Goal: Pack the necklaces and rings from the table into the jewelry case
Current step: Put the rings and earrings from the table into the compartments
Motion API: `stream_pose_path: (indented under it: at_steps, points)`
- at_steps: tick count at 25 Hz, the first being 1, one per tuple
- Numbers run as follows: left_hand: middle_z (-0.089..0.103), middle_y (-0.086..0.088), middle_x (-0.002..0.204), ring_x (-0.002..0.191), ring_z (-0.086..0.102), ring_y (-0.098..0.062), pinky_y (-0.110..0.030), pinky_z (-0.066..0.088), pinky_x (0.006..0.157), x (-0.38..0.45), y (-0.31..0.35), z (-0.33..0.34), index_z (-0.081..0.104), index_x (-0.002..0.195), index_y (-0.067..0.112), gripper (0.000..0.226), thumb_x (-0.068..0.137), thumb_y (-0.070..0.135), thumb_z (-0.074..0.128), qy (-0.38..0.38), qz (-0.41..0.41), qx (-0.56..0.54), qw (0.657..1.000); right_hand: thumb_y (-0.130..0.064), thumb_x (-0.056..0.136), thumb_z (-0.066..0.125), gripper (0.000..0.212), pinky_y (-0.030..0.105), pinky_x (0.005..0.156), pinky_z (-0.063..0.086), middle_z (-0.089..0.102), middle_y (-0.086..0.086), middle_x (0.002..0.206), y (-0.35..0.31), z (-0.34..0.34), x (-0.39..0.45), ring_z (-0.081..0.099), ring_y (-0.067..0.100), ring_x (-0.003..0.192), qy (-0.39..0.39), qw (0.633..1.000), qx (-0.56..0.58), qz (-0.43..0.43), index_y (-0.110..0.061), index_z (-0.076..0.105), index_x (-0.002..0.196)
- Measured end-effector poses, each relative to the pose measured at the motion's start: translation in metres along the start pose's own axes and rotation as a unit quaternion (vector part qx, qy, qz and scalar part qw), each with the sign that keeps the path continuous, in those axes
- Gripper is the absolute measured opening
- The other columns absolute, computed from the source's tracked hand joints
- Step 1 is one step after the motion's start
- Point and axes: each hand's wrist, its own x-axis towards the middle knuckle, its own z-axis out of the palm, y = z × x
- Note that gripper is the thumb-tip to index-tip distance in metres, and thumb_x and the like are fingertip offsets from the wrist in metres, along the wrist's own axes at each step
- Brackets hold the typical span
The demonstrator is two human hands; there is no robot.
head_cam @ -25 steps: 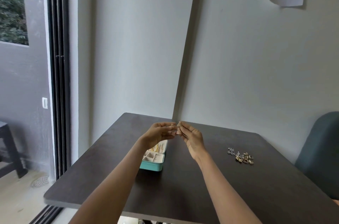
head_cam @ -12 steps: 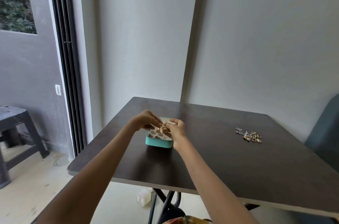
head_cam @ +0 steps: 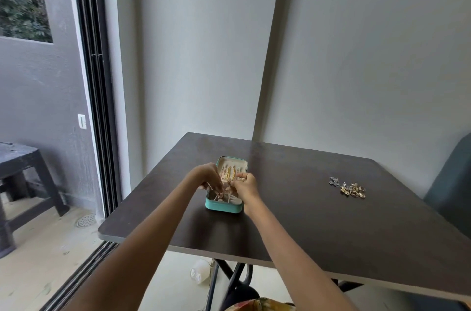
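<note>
- On the dark table (head_cam: pixel 293 208), a small teal jewelry case (head_cam: pixel 224 205) is lying open, with its lid (head_cam: pixel 232 163) folded back flat toward the wall.
- Gold chains (head_cam: pixel 230 173) are hanging in a row inside the cream lid.
- The near half of the case is showing little cream boxes with thin walls between them. What is lying in each one is too small to tell.
- The left hand (head_cam: pixel 210 177) is reaching over the left side of the case. Its fingers are curling down and pinching a thin pinkish-gold necklace (head_cam: pixel 221 194).
- The right hand (head_cam: pixel 244 184) is reaching over the right side of the case. Its fingers are curling in and pinching the same necklace from the other side.
- The necklace is hanging down between the two hands into the near half of the case. Which little box it is touching is too hard to tell.
- Well off to the right, a small pile of rings (head_cam: pixel 353 189) is sitting on the table, shiny gold and silver, with a few grey pieces at its left end.
- The table top is flat and smooth, dark brown, with a pale thin edge and round corners.
- The case is shaped like a box with round corners, smooth teal outside and soft-looking cream inside.
</note>
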Motion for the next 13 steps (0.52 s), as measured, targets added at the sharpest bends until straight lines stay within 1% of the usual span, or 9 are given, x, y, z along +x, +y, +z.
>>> stream_pose_path:
  at_steps: [1,4,6,8,9,11,13]
  points:
    - [0.06,0.001,0.055,0.029,0.044,-0.004,-0.014,0.034,0.034,0.0,0.0,-0.001,0.067,0.095,0.005,0.019,0.078,0.009,0.073,-0.002,-0.002,0.015,1.0,0.0,0.082,0.055,0.024,0.03,0.067,0.055,0.063,0.011,0.106,0.003,-0.001,0.0,0.063,0.021,0.082,-0.004,1.0,-0.004,-0.002,-0.018,0.05,0.096]
    - [0.059,-0.002,0.068,0.043,0.049,-0.007,-0.014,0.038,0.035,-0.003,-0.002,-0.003,0.066,0.101,0.004,0.023,0.079,0.007,0.07,-0.014,-0.009,0.036,0.999,-0.002,0.082,0.057,0.021,0.026,0.065,0.054,0.063,0.01,0.109,0.006,-0.003,-0.002,0.064,0.021,0.084,-0.02,0.998,-0.054,-0.024,-0.018,0.051,0.095]
    - [0.06,-0.002,0.069,0.041,0.05,-0.006,-0.014,0.038,0.034,-0.005,-0.002,-0.004,0.064,0.097,0.006,0.017,0.08,0.005,0.068,-0.015,-0.007,0.04,0.999,-0.007,0.082,0.056,0.019,0.028,0.068,0.055,0.063,0.009,0.11,0.005,-0.004,-0.005,0.064,0.021,0.086,-0.038,0.991,-0.119,-0.041,-0.019,0.053,0.097]
    - [0.062,0.0,0.064,0.033,0.048,-0.003,-0.012,0.035,0.034,-0.007,-0.001,-0.004,0.063,0.091,0.008,0.012,0.08,0.005,0.068,-0.021,-0.008,0.049,0.999,-0.011,0.082,0.056,0.016,0.032,0.075,0.057,0.064,0.008,0.107,0.003,-0.006,-0.005,0.066,0.022,0.089,-0.062,0.98,-0.179,-0.051,-0.021,0.055,0.096]
    - [0.063,0.002,0.059,0.03,0.047,-0.002,-0.011,0.033,0.033,-0.009,0.0,-0.005,0.061,0.087,0.009,0.01,0.08,0.004,0.067,-0.024,-0.008,0.051,0.998,-0.012,0.083,0.057,0.015,0.032,0.074,0.058,0.065,0.008,0.103,0.002,-0.006,-0.005,0.067,0.021,0.084,-0.071,0.978,-0.191,-0.052,-0.02,0.056,0.096]
    - [0.063,0.006,0.05,0.028,0.046,0.0,-0.009,0.03,0.031,-0.011,0.001,-0.005,0.057,0.082,0.01,0.011,0.082,0.004,0.066,-0.033,-0.009,0.049,0.998,-0.011,0.084,0.057,0.015,0.027,0.064,0.057,0.069,0.01,0.096,-0.001,-0.009,-0.006,0.065,0.015,0.067,-0.084,0.979,-0.181,-0.045,-0.017,0.056,0.098]
    - [0.062,0.007,0.042,0.027,0.046,0.0,-0.008,0.028,0.03,-0.015,0.004,-0.004,0.054,0.079,0.01,0.012,0.085,0.004,0.062,-0.037,-0.007,0.039,0.999,-0.009,0.087,0.055,0.014,0.023,0.055,0.053,0.07,0.01,0.088,-0.003,-0.012,-0.006,0.062,0.012,0.058,-0.084,0.983,-0.161,-0.039,-0.014,0.056,0.1]
